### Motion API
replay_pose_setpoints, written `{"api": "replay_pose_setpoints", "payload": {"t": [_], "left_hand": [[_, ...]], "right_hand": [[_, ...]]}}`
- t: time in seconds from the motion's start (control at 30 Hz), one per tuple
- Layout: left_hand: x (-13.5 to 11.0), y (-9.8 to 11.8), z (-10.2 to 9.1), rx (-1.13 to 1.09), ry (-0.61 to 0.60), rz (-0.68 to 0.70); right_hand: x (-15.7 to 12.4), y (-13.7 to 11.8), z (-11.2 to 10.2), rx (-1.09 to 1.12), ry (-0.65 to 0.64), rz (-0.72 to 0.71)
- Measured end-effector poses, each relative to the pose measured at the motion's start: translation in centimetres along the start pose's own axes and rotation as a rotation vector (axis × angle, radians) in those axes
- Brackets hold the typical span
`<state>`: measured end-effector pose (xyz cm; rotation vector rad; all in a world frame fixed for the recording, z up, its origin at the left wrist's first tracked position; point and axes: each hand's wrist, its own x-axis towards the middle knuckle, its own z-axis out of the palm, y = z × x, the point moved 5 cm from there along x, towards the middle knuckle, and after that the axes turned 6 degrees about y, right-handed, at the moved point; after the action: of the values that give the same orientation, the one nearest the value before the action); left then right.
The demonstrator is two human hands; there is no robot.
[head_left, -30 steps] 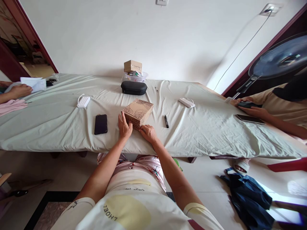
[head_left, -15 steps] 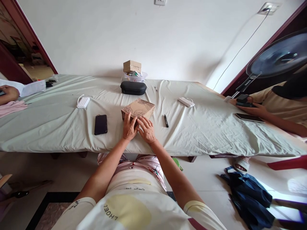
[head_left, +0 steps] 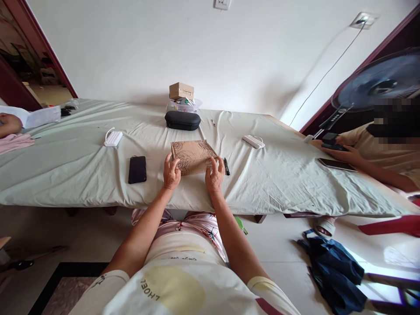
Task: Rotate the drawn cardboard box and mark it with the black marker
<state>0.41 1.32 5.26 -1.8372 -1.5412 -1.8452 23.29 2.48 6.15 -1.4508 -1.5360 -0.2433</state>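
Observation:
A brown cardboard box (head_left: 193,156) with dark scribbled loops sits on the cloth-covered table in front of me. My left hand (head_left: 171,172) grips its near left corner, thumb and fingers bent around the edge. At the near right corner my right hand (head_left: 215,176) grips the box the same way, fingertips on its top. The undersides of my fingers are hidden. Just right of my right hand lies a black marker (head_left: 226,166), and a dark phone (head_left: 137,169) lies left of my left hand.
Behind the box stand a black oblong case (head_left: 182,120) and a plastic basket (head_left: 193,106) with a small carton (head_left: 181,90) on top. White power banks (head_left: 113,138) lie either side. A person (head_left: 390,153) at right holds a dark device; another person's hand (head_left: 9,124) shows at left.
The box has turned, its near edge now facing me squarely. My hands have moved apart from its near corner to the left and right near corners.

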Motion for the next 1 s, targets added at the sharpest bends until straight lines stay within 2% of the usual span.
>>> {"api": "replay_pose_setpoints", "payload": {"t": [0.17,0.37,0.57,0.7,0.87,1.0], "left_hand": [[0.1,-0.8,-0.4,0.054,0.075,-0.086],[-0.1,-0.7,-0.1,0.035,0.029,-0.125],[-0.5,-0.3,0.1,0.055,-0.038,-0.189],[-0.4,-0.3,0.0,0.074,-0.063,-0.211],[-0.7,0.4,0.2,0.096,-0.129,-0.095],[-1.8,2.1,1.4,0.021,-0.322,0.149]], "right_hand": [[0.0,0.5,0.3,0.116,-0.035,0.010],[-0.3,0.3,0.5,0.123,-0.059,0.025],[-0.8,-0.1,1.0,0.080,-0.172,0.111],[-0.9,-0.2,1.0,0.052,-0.213,0.111],[-0.9,0.6,1.4,0.035,-0.154,0.132],[-0.9,1.4,1.9,0.055,-0.079,0.137]]}}
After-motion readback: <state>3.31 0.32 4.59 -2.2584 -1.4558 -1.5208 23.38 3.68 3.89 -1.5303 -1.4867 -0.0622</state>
